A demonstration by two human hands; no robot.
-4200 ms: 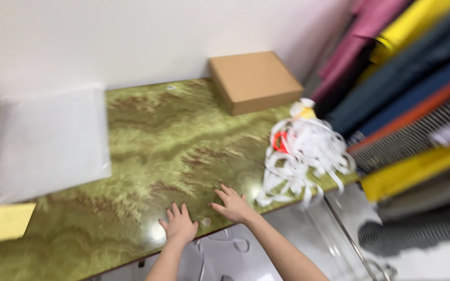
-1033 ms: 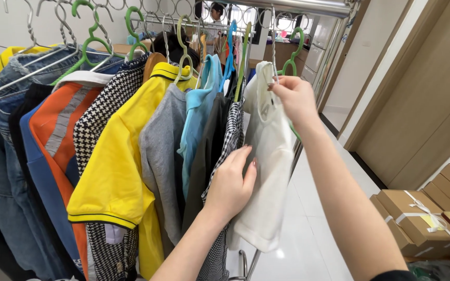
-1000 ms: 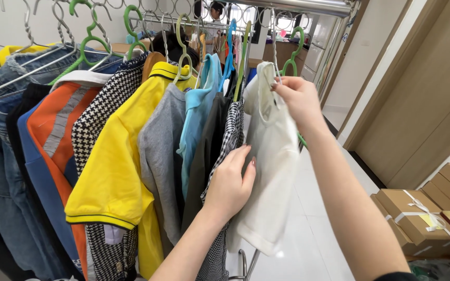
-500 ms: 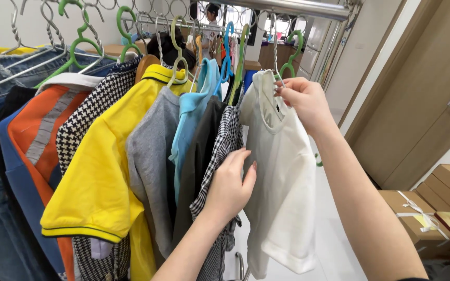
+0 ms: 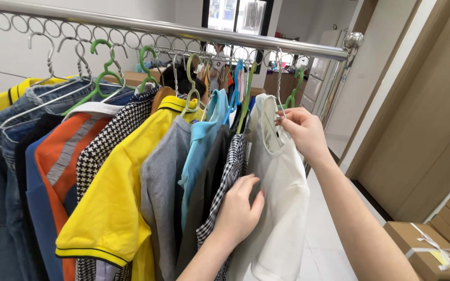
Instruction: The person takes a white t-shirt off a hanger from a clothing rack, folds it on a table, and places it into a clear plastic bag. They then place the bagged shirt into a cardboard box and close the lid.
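Observation:
A white shirt (image 5: 282, 208) hangs from a metal clothes rail (image 5: 183, 31) at the right end of a row of garments. My right hand (image 5: 300, 132) pinches the shirt's collar and its wire hanger near the top. My left hand (image 5: 238, 211) presses flat against the checked garment (image 5: 225, 182) beside it, pushing the row leftward. Further left hang a dark garment, a light blue shirt (image 5: 199, 151), a grey shirt (image 5: 160, 192) and a yellow polo shirt (image 5: 115, 203).
More clothes fill the rail to the left: a houndstooth top (image 5: 105, 140), an orange and blue top (image 5: 53, 166), jeans (image 5: 1, 156). Cardboard boxes (image 5: 433, 239) stand at the lower right by a brown wooden door (image 5: 423, 114). Pale floor tiles show beneath.
Earlier my hands rested on a green marble-look counter. Over the last second, at the rack, the view has moved closer and up; my right hand stays on the white shirt's collar, my left against the checked garment.

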